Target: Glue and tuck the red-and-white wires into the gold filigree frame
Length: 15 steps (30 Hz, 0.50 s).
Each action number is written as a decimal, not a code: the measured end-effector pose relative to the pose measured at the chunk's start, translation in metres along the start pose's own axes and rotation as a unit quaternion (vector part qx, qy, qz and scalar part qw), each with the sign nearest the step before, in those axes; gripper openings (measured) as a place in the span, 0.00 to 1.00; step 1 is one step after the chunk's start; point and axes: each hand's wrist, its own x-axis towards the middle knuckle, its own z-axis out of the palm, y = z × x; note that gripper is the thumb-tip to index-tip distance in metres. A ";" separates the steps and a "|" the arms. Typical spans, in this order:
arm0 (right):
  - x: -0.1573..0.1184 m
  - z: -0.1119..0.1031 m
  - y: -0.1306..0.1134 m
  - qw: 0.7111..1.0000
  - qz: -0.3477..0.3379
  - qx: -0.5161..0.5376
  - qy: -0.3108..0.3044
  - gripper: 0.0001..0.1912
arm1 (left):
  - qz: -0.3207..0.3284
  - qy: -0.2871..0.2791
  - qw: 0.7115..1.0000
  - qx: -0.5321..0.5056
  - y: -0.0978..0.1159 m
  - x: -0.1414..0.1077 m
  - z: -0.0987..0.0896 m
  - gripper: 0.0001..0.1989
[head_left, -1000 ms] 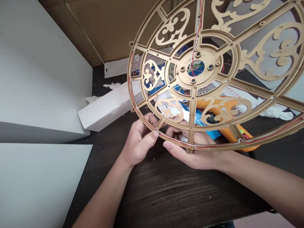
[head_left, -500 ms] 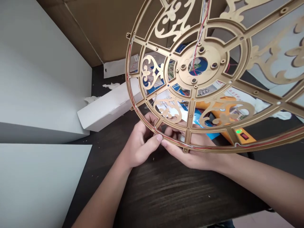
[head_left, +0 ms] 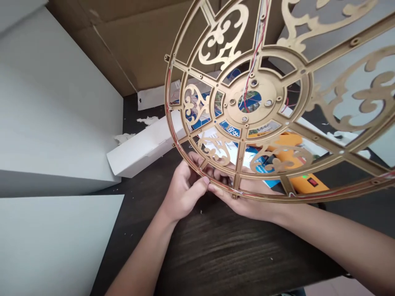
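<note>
A large round gold frame (head_left: 268, 88) with spokes and scrollwork panels is tilted up in front of me. Red and white wires (head_left: 256, 57) run down one spoke to the hole at its hub, and more wire lies in the groove along the rim. My left hand (head_left: 187, 187) grips the lower left rim, its thumb on the near face and its fingers curled behind. Close beside it, my right hand (head_left: 240, 193) holds the same rim from below, thumb in front. The rim partly hides the fingers of both hands.
Behind the frame lie an orange tool or device (head_left: 308, 183) with a red switch, printed papers (head_left: 267, 170), and a long white box (head_left: 145, 144). Tall pale panels (head_left: 70, 102) stand at left on the dark wood table (head_left: 234, 255). Brown cardboard (head_left: 148, 45) rises at the back.
The frame has turned and shifted slightly left, its hub now lower in view. Both hands keep their grip on the rim. The background has moved a little down and right.
</note>
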 end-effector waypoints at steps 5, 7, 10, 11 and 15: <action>0.000 -0.002 0.001 0.999 0.034 -0.015 -0.038 0.15 | -0.011 -0.009 1.000 -0.023 0.004 0.003 0.004 0.09; 0.000 -0.003 0.002 0.998 0.043 -0.009 -0.045 0.17 | -0.014 -0.008 1.000 -0.027 0.005 0.004 0.005 0.10; -0.001 -0.001 0.003 0.999 0.025 -0.007 -0.031 0.13 | -0.026 0.004 0.999 -0.030 0.006 0.004 0.005 0.11; -0.002 0.000 0.003 1.000 0.017 -0.005 -0.022 0.11 | -0.029 0.006 0.999 -0.031 0.005 0.004 0.005 0.12; -0.002 0.003 0.004 1.000 0.017 -0.007 -0.008 0.07 | -0.023 0.018 0.999 -0.023 0.003 0.004 0.003 0.13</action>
